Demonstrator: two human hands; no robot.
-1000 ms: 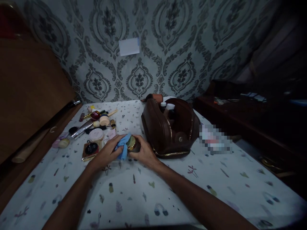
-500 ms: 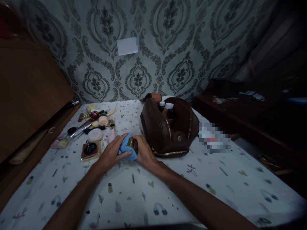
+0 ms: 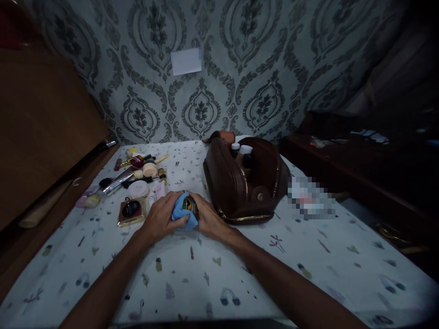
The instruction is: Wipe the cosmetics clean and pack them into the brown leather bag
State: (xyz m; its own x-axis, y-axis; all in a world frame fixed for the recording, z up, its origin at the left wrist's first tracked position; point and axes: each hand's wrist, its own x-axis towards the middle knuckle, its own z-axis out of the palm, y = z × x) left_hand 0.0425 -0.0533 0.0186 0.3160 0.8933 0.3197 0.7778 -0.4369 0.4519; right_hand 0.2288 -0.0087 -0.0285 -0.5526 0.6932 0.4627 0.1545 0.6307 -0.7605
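Over the counter (image 3: 192, 283), the left hand (image 3: 159, 218) holds a blue cloth (image 3: 182, 220) against a jar (image 3: 188, 204) that the right hand (image 3: 213, 221) grips, near the open bag (image 3: 224, 180) where 2 white caps (image 3: 245, 149) show.

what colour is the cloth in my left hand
The cloth is light blue, in the head view.

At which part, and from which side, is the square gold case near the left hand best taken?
Probably the near left corner, coming from front left: the square gold case lies flat with that corner exposed; the left hand is to its right, a round white box beyond it.
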